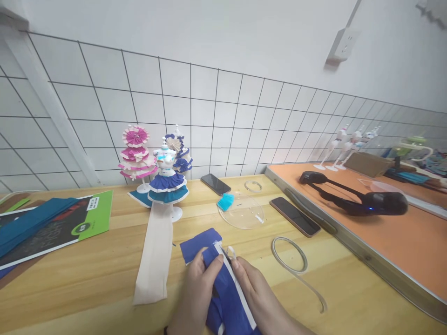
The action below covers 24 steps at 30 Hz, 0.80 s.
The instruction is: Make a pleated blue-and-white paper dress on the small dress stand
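A blue fabric-like strip (pixel 226 293) with a white band along its edge runs down between my hands. My left hand (pixel 199 288) is closed on its upper end, thumb on top near the white band. My right hand (pixel 253 284) pinches at the band's other side, where a thin white strip (pixel 231 251) curls up at the fingertips. Just beyond my left fingers lies a flat blue piece (pixel 199 243) on the wooden table (pixel 104 284). The strip's lower part is folded and partly hidden by my hands.
Left of my hands lies a cream strip (pixel 153 260), reaching a small dress form (pixel 167 172) in a blue-and-teal skirt. To the right are a tape roll (pixel 289 255), a phone (pixel 295 216) and a clear disc (pixel 240 216). A black headset (pixel 356 197) rests on the orange surface.
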Tool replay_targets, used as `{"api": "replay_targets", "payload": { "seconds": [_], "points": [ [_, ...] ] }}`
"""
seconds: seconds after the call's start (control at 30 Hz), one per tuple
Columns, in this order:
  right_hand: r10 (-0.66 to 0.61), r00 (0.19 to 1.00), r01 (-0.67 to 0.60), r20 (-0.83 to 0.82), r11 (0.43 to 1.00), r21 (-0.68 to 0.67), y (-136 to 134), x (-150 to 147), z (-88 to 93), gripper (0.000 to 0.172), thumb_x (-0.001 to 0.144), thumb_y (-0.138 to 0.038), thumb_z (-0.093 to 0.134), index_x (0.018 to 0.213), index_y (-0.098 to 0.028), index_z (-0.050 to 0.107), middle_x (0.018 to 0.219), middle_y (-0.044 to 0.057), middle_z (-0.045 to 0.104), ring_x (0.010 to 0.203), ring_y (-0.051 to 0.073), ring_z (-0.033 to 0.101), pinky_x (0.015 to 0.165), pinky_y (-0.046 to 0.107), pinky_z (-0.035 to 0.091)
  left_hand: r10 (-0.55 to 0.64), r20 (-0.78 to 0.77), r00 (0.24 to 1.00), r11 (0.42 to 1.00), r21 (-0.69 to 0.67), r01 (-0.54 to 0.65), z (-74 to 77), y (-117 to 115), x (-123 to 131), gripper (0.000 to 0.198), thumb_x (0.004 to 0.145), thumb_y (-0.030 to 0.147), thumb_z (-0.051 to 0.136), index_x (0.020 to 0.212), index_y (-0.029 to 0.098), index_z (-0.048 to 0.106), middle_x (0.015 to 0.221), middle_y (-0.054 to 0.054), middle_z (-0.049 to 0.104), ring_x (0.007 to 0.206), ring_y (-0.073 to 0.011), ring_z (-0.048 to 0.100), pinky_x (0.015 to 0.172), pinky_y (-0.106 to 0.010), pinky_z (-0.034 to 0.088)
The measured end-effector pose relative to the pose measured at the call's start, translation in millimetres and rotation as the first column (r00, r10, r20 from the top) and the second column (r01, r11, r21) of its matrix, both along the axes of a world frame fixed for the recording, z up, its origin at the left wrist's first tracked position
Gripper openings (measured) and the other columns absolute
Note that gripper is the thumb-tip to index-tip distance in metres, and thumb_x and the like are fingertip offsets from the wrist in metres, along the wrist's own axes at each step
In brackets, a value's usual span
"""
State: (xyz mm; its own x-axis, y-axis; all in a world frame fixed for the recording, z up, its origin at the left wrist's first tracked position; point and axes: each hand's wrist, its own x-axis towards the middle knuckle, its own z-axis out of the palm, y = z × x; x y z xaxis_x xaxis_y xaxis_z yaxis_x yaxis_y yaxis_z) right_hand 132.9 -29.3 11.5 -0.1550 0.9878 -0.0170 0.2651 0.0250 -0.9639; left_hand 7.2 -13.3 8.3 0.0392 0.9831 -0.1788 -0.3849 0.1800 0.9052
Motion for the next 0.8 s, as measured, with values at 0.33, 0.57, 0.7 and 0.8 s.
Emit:
{"api": "replay_targets", "payload": {
  "seconds": [0.33, 0.57, 0.7, 0.8],
  "points": [
    [0.03, 0.999, -0.029, -0.037, 0.999, 0.017, -2.4, -0.7, 4.1, 0.041, 0.094, -0.049, 0.032, 0.087, -0.017, 0.057, 0.084, 0.005, 0.064, 0.081, 0.019, 0.059, 0.073, 0.027, 0.045, 0.085, -0.03, 0.996, 0.995, -0.057, -0.086, -2.2, 1.2, -0.6, 0.032, 0.064, 0.039, 0.074, 0.085, 0.018, 0.063, 0.074, -0.001, 0.07, 0.066, -0.0177, 0.065, 0.06, -0.024, 0.048],
    [0.045, 0.999, -0.045, -0.022, 0.999, 0.006, -3.0, -1.0, 6.7, 0.041, 0.094, -0.049, 0.031, 0.088, -0.018, 0.057, 0.084, 0.005, 0.064, 0.08, 0.019, 0.059, 0.073, 0.028, 0.045, 0.059, -0.009, 0.998, 0.998, -0.035, -0.06, -3.0, 2.9, -1.0, 0.03, 0.063, 0.039, 0.074, 0.081, 0.018, 0.063, 0.073, -0.002, 0.069, 0.067, -0.0177, 0.064, 0.061, -0.024, 0.047],
    [0.03, 0.999, -0.03, -0.014, 0.999, 0.035, -2.6, -1.2, 7.3, 0.04, 0.094, -0.049, 0.032, 0.085, -0.018, 0.056, 0.081, 0.004, 0.062, 0.078, 0.018, 0.057, 0.076, 0.027, 0.045, 0.009, -0.002, 1.0, 1.0, 0.023, -0.009, -5.1, 3.8, -1.0, 0.025, 0.07, 0.037, 0.07, 0.083, 0.017, 0.063, 0.071, -0.001, 0.067, 0.065, -0.0158, 0.061, 0.06, -0.023, 0.046],
    [0.038, 0.999, -0.037, -0.028, 0.998, 0.044, -2.1, -1.3, 7.1, 0.039, 0.094, -0.048, 0.032, 0.087, -0.019, 0.056, 0.084, 0.004, 0.062, 0.079, 0.018, 0.057, 0.078, 0.028, 0.044, -0.018, -0.002, 1.0, 0.999, 0.045, 0.018, -5.7, 3.6, -1.3, 0.023, 0.072, 0.035, 0.068, 0.085, 0.016, 0.063, 0.07, -0.001, 0.065, 0.066, -0.0155, 0.059, 0.062, -0.024, 0.047]
  ]
}}
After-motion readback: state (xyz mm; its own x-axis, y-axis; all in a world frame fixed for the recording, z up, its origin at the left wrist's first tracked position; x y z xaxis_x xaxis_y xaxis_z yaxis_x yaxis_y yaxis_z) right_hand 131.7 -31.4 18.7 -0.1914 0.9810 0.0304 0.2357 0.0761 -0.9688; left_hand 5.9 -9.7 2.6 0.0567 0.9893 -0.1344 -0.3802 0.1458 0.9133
